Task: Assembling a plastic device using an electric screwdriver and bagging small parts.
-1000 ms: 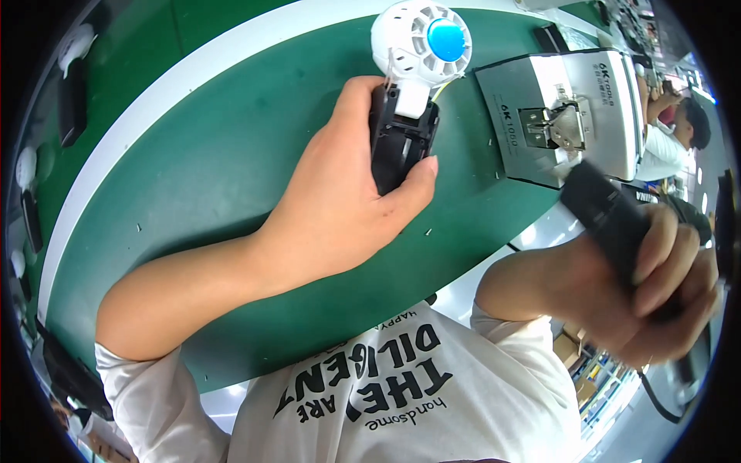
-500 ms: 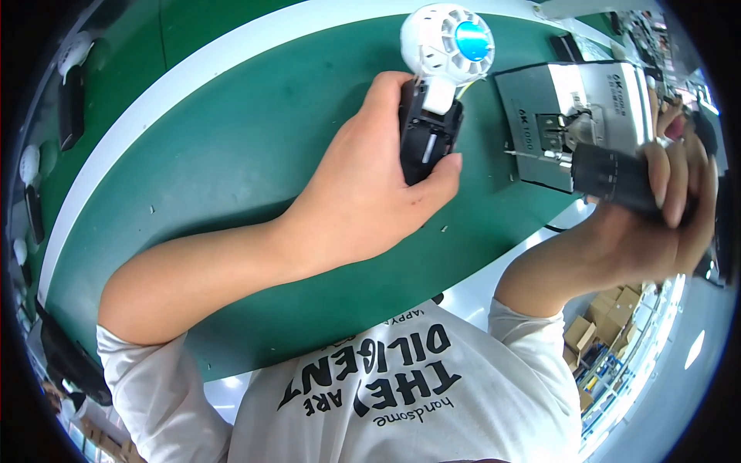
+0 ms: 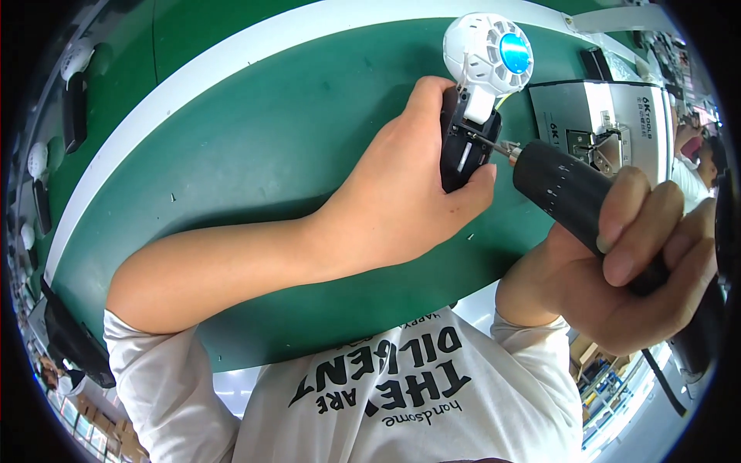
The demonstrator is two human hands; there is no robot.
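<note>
A small handheld fan (image 3: 486,58) has a white vented head with a shiny blue disc and a black handle. My left hand (image 3: 401,189) is wrapped around that handle above the bench, head pointing away from me. A cylindrical black electric screwdriver (image 3: 559,185) is gripped in my right hand (image 3: 629,270), fingers closed round its body. Its thin bit points left and reaches the upper part of the handle, just below the white neck. Whether a screw sits at the tip is too small to tell.
Behind the screwdriver stands a silver-grey screw feeder box (image 3: 652,135) with a metal mechanism on its front. Small loose screws (image 3: 173,197) lie scattered on the green bench (image 3: 255,139). More white-headed handheld fans (image 3: 75,96) lie along the far left. A black cord (image 3: 664,382) hangs at the lower right.
My right hand has brought the screwdriver from the feeder box leftward and nearer, its bit now at the fan's handle. The fan and my left hand have shifted slightly right.
</note>
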